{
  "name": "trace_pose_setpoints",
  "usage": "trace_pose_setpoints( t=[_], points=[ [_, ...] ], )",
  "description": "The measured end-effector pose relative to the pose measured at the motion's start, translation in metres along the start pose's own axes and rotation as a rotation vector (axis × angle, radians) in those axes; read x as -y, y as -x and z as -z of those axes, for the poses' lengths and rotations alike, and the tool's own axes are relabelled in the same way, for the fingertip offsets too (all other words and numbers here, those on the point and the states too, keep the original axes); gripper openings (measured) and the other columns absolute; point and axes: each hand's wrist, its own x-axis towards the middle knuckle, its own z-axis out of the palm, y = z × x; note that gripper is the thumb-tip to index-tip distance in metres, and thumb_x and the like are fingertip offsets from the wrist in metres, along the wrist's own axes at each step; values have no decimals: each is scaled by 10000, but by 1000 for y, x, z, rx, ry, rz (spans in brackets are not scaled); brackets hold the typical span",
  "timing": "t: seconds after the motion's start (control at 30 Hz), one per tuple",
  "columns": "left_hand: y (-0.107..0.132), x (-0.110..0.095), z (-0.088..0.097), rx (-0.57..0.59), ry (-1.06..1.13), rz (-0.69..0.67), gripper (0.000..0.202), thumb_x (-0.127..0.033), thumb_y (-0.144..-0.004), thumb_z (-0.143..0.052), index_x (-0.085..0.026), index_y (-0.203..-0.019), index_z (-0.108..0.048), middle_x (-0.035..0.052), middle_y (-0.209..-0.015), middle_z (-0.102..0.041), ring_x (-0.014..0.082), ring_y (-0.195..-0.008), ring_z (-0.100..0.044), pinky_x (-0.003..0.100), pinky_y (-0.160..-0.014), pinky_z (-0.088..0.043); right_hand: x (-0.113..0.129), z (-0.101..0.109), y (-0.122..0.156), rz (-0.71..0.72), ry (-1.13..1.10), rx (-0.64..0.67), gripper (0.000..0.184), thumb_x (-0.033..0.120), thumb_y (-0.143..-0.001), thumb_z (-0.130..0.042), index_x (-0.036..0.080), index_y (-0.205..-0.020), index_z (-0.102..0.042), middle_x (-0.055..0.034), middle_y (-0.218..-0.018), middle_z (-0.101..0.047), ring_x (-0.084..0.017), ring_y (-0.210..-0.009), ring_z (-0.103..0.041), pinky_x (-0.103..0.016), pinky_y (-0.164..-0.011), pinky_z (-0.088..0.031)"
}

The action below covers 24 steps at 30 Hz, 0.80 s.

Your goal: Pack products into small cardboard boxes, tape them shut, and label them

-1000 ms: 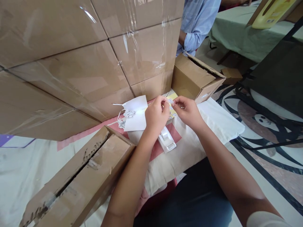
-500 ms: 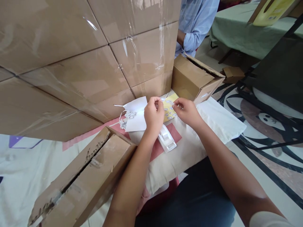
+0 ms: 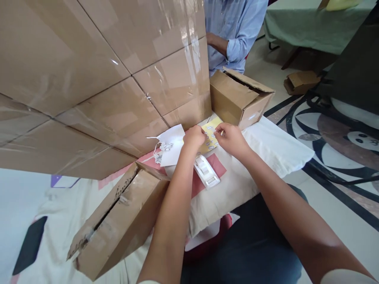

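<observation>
A yellow patterned sheet with small white-and-blue shapes lies between my two hands. My left hand is closed at its left edge, the fingertips turned away so that whatever they grip is hidden. From the other side my right hand pinches over the sheet's right edge; something small may be between thumb and finger, too small to name. Below the sheet rests a white tape dispenser. Left of my left hand is a white paper, with a tangle of small white tags and strings at its left side.
Stacked, taped cartons rise like a wall behind. One worn cardboard box stands at left, another box at back right. A person in a blue shirt is behind it. A dark flat object lies far left.
The camera view has shifted a little. My left hand has turned so its fingers point down onto the sheet's left edge; my right hand keeps its pinch at the right edge.
</observation>
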Motion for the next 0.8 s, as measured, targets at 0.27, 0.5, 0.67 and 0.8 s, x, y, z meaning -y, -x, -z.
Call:
trace_pose_setpoints(
  t=[0.27, 0.5, 0.67, 0.8],
  points=[
    [-12, -8, -9, -50, -274, 64, 185, -216, -886, -643, -199, -1049, -730, 172, -1198, -726, 316, -1145, -688, 389, -889, -529, 7, 3, 1, 5, -30, 2, 104, 155, -835, -589, 209, -746, -594, -54, -853, -703, -194, -695, -577, -322, -669, -409],
    [18, -28, 12, -210, -320, 9, 266, -185, -889, -647, -160, -1152, -681, 196, -1094, -745, 334, -1073, -710, 395, -845, -534, 8, 10, 1, 61, -54, -42, 83, 163, -813, -578, 205, -745, -597, -48, -802, -683, -191, -674, -567, -319, -674, -402],
    [136, 0, 58, -508, -256, -128, 315, -410, -990, -533, -321, -1280, -619, 61, -1170, -744, 278, -1137, -665, 445, -970, -504, 19, 14, 6, 137, -111, -38, 40, 179, -796, -587, 205, -777, -611, -28, -802, -680, -169, -624, -533, -310, -655, -396],
    [235, 74, 73, -663, -382, 101, 666, -557, -905, -598, -316, -1505, -437, 97, -1572, -475, 355, -1448, -433, 576, -1179, -347, 41, 5, 20, 244, -146, 37, 78, 166, -819, -581, 203, -854, -640, -42, -910, -708, -165, -641, -559, -306, -667, -414]
  ],
)
